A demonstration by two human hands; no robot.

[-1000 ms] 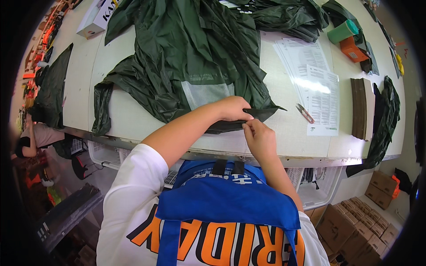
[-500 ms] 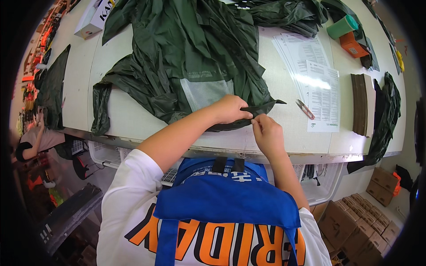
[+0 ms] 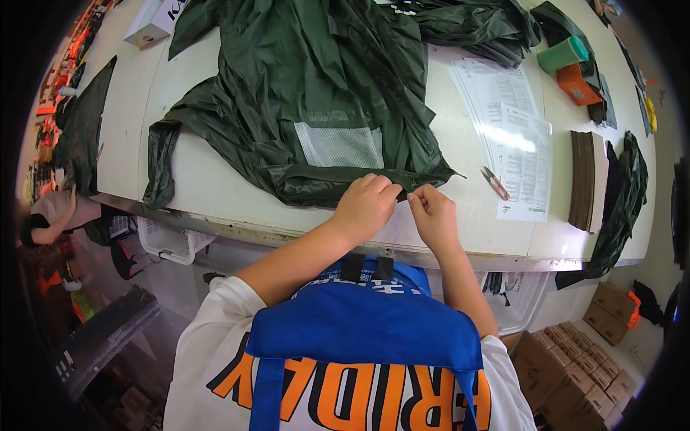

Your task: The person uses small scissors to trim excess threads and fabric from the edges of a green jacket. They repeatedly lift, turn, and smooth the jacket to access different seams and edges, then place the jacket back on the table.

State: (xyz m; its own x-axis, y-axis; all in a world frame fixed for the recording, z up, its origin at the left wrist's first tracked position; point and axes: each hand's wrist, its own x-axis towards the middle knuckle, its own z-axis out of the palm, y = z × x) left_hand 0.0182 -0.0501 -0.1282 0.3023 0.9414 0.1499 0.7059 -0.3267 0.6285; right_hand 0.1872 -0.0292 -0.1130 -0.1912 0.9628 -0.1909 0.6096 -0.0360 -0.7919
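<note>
A dark green raincoat-like garment (image 3: 323, 79) of thin shiny fabric lies spread over the white table, its near edge close to me. A pale mesh panel (image 3: 341, 145) shows in its lower middle. My left hand (image 3: 368, 205) is closed on the near edge of the garment, fingertips pinching the fabric. Just to its right, my right hand (image 3: 433, 215) pinches the same edge between thumb and fingers. The two hands nearly meet. Exactly what the fingertips hold, beyond the fabric edge, is hidden.
Right of the garment lie red-handled thread snips (image 3: 495, 184) and printed sheets (image 3: 525, 154). Farther off stand a green cup-like roll (image 3: 563, 54), an orange box (image 3: 579, 85) and a brown cardboard stack (image 3: 582, 179). Another person (image 3: 61, 215) is at the left. Cardboard boxes (image 3: 568, 373) sit below right.
My left hand has drawn back toward me and rotated, uncovering the area below the mesh panel. The garment's near edge now lies flatter. My right hand has hardly moved.
</note>
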